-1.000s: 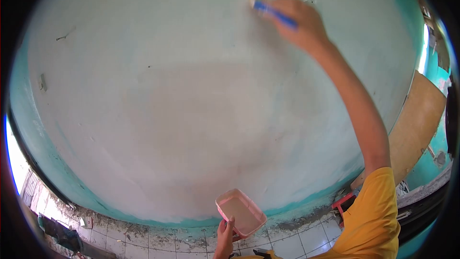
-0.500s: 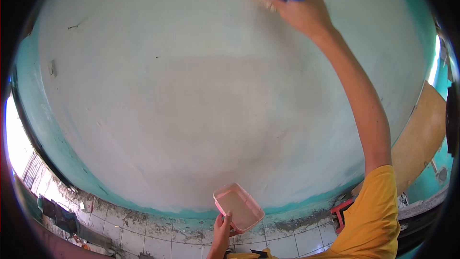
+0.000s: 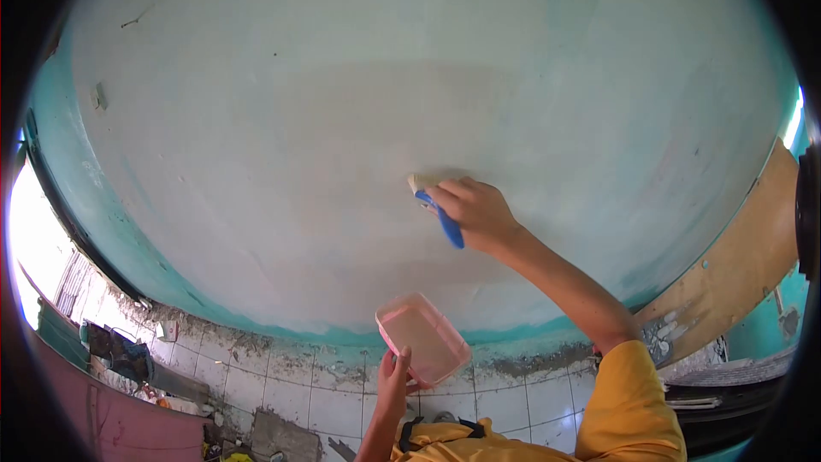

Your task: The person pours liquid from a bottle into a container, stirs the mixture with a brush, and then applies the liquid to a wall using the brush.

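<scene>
My right hand (image 3: 475,212) grips a paintbrush (image 3: 446,224) with a blue handle, its pale bristles up against the wall (image 3: 342,145) near the middle of the view. Most of that wall wears a whitish coat, with turquoise left along its lower edge and sides. Low in front of me, my left hand (image 3: 395,385) holds a pink rectangular plastic tub (image 3: 463,359) by its near left side, thumb over the rim. Pale paint (image 3: 423,340) covers the bottom of the tub.
Dirty white floor tiles (image 3: 286,398) run along the wall's foot. A wooden board (image 3: 727,248) leans at the right. Dark cloth (image 3: 120,355) and clutter lie at the left by a bright opening (image 3: 38,231). A pink panel (image 3: 111,415) stands at lower left.
My right hand has brought the brush down from high on the wall to its middle. The view has tilted and shows more floor. The tub stays in my left hand.
</scene>
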A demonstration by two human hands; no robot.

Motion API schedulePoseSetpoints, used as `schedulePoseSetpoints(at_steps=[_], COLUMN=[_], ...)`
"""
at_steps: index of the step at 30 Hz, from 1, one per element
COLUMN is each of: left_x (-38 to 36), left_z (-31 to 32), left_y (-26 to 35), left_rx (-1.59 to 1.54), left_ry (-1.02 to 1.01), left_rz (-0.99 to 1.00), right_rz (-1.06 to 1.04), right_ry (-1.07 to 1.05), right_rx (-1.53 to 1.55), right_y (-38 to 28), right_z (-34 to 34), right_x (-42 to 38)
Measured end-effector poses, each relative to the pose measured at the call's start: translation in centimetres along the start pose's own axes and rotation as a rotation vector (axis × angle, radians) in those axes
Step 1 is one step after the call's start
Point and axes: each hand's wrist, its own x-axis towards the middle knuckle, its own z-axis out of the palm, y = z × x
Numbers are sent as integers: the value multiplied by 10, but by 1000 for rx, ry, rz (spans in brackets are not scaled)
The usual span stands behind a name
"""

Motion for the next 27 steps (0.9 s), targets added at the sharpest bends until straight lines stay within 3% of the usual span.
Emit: schedulePoseSetpoints(at_steps=[3, 5, 6, 8, 10, 12, 16, 18, 20, 22, 24, 27], left_x=[1, -1, 0, 10, 16, 23, 32, 32, 36, 38, 39, 44], left_z=[-3, -2, -2, -5, -12, -22, -34, -37, -45, -57, -59, -69], left_y=[8, 17, 24, 38, 50, 63, 88, 97, 103, 106, 106, 107], left_rx=[26, 35, 40, 50, 41, 60, 113, 123, 125, 137, 123, 114], left_ry=[-5, -17, -34, -48, -66, -81, -94, -88, -91, -104, -110, -122], left_rz=[22, 20, 45, 52, 85, 64, 113, 118, 138, 169, 178, 181], right_rz=[217, 404, 417, 771, 887, 1096, 1065, 1063, 1057, 1079, 896, 972], right_ry=[138, 335, 327, 290, 252, 353, 336, 269, 70, 54, 26, 14], right_rx=[225, 510, 513, 953, 1047, 1242, 1138, 1060, 951, 911, 520, 524], right_y=[-24, -47, -60, -87, -109, -131, -150, -162, -175, -190, -197, -205], right_z=[-3, -3, -3, -3, -7, -4, 14, 9, 11, 31, 41, 43], right_x=[-27, -52, -64, -80, -84, -85, -79, -69, -55, -50, -46, -37])
